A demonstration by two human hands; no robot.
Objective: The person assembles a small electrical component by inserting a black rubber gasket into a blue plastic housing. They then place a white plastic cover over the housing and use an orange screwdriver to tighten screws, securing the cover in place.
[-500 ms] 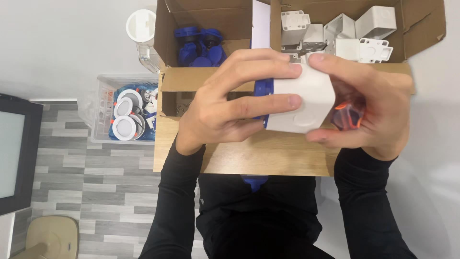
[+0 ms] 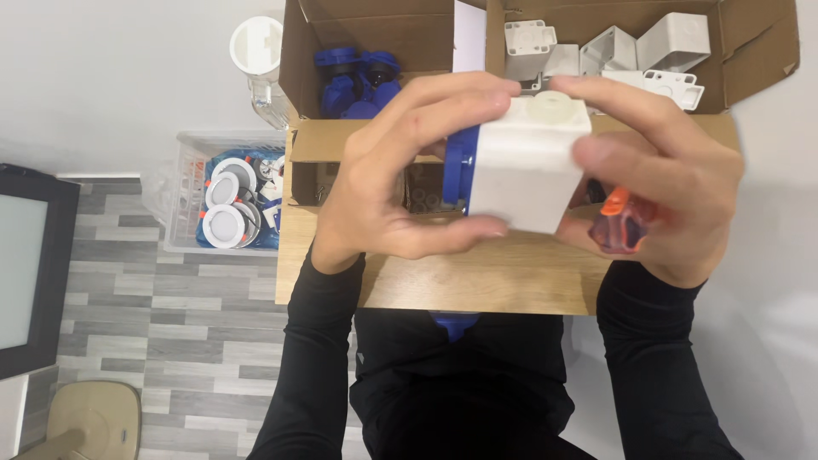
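Both hands hold a white plastic box (image 2: pixel 524 166) with a blue part (image 2: pixel 457 170) on its left side, raised above the wooden table (image 2: pixel 477 277). My left hand (image 2: pixel 396 175) wraps the blue side, fingers over the top and thumb underneath. From the right, my right hand (image 2: pixel 660 179) grips the white box with its fingertips and also keeps a tool with a red and orange handle (image 2: pixel 622 223) in the palm.
An open cardboard box (image 2: pixel 750 51) at the back holds blue parts (image 2: pixel 354 81) on the left and white boxes (image 2: pixel 622 51) on the right. A clear bin (image 2: pixel 192 149) of round white and blue parts stands on the grey floor at left, near a dark screen (image 2: pixel 30 264).
The white box has tilted slightly and both hands have shifted their grip a little; the hold is the same.
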